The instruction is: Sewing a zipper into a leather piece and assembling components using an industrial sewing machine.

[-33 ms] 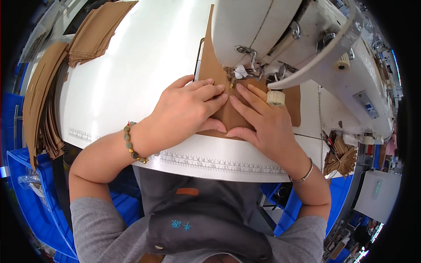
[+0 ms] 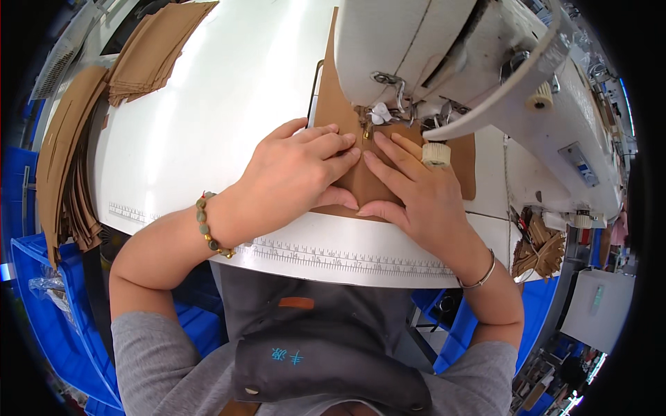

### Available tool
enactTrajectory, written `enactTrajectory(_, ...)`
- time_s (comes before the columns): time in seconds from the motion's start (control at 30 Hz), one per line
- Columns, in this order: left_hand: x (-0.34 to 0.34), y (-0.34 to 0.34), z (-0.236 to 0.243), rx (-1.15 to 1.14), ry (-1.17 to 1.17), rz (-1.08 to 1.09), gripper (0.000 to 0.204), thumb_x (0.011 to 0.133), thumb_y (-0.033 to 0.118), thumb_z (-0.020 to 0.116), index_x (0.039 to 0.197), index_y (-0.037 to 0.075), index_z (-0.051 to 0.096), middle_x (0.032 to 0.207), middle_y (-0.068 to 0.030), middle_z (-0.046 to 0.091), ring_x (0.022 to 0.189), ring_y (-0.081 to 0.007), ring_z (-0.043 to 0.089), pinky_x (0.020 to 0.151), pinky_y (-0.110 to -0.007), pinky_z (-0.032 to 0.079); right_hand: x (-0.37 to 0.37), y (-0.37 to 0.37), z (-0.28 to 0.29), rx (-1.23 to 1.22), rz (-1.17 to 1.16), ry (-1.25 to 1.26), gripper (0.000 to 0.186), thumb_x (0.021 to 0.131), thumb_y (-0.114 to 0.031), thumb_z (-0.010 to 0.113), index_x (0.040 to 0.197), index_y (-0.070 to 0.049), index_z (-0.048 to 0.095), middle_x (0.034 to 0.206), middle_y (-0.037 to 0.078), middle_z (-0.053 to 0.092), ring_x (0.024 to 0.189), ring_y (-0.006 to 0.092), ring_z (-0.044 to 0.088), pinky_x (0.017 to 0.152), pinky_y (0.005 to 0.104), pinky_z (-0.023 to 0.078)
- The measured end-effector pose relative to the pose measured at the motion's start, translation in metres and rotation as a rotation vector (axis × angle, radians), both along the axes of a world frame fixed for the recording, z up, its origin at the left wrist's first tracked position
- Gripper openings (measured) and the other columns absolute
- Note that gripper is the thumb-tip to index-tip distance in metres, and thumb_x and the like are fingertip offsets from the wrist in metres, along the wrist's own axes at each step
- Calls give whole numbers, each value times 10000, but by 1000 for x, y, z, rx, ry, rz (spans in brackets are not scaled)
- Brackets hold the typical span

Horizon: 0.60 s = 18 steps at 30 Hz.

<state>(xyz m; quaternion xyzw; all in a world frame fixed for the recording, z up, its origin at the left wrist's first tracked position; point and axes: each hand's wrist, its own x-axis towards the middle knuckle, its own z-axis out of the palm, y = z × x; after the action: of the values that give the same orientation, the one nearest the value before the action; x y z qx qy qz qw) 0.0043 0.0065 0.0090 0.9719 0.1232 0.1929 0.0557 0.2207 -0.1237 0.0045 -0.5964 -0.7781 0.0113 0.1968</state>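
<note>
Glare streaks your brightly lit white tabletop (image 2: 208, 139); your left hand (image 2: 295, 171) and right hand (image 2: 424, 194) look sharp, while straight edges bend toward the dark surround.

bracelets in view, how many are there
2: a beaded bracelet on the wrist of the left hand, and a thin metal bracelet on the wrist of the right hand.
</note>
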Motion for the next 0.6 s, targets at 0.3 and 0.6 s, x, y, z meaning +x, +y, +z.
enactTrajectory(0.3,9,13,-2,9,-44,7,596,784,496,778,1216,87,769,1236,-57,728,1140,-272,693,1043,-442,512,6,11,-4,48,-24,-11,679,800,-510,774,1331,-95,692,1405,124,669,1149,324,647,1148,556,405)
enactTrajectory(0.6,11,15,-1,12,-64,4,575,788,472,779,1201,73,775,1165,-60,735,1042,-266,706,1007,-413,527,7,14,-5,66,-25,18,699,788,-489,787,1345,-80,686,1337,108,701,1192,304,627,1157,571,392)
